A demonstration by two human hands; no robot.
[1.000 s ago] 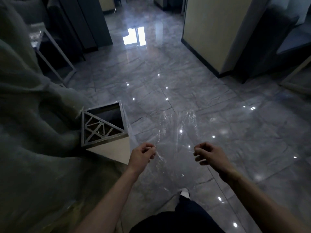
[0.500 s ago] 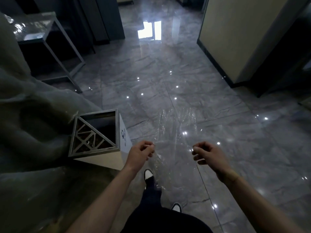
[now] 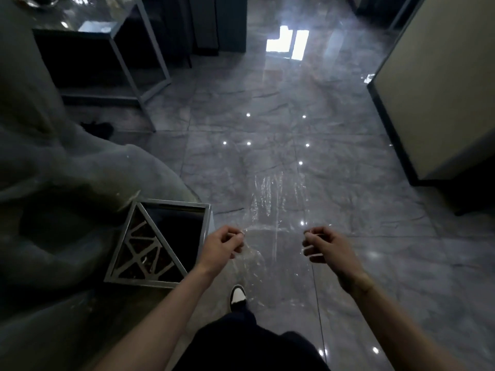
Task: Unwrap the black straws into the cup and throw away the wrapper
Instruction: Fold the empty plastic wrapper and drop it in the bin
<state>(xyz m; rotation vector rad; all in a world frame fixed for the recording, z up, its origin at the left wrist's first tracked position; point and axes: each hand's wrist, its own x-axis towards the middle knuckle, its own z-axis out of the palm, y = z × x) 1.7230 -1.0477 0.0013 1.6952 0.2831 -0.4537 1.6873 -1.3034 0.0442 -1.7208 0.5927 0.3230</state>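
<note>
A clear plastic wrapper (image 3: pixel 277 210) is stretched flat between my two hands over the floor. My left hand (image 3: pixel 221 246) pinches its left edge and my right hand (image 3: pixel 325 246) pinches its right edge. A square metal waste bin (image 3: pixel 206 218) with a half-open triangular grille top stands just left of my left hand; its open half is dark inside. No straws and no cup are in view.
A grey covered sofa (image 3: pixel 67 178) bulges on the left behind the bin. A metal-framed glass side table (image 3: pixel 139 44) stands at the back left. A cream wall panel (image 3: pixel 439 89) is at the right. My shoe (image 3: pixel 237 294) is on the glossy tiled floor.
I have stepped forward, so the bin now lies closer and right beside my left hand. Both hands keep the wrapper spread between them.
</note>
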